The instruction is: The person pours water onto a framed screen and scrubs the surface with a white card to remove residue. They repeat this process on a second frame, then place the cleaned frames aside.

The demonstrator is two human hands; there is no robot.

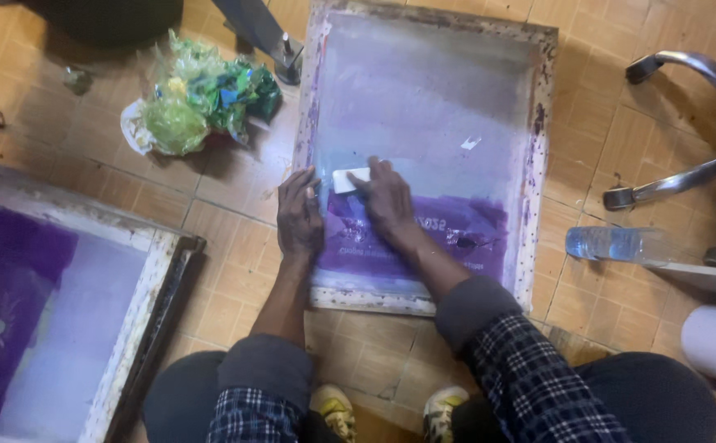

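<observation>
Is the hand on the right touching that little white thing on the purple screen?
Touching. The head view shows the right hand pressing its fingers onto the small white card, with no gap, on the purple screen frame.

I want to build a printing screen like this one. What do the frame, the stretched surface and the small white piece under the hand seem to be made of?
Frame: probably wood, pale paint chipped and ink-stained along the edges.
Stretched surface: looks like fine mesh fabric, matte, tinted purple; weave too fine to confirm.
Small white piece under the right hand: smooth, flat, likely plastic or rubber; hard to tell.
</observation>
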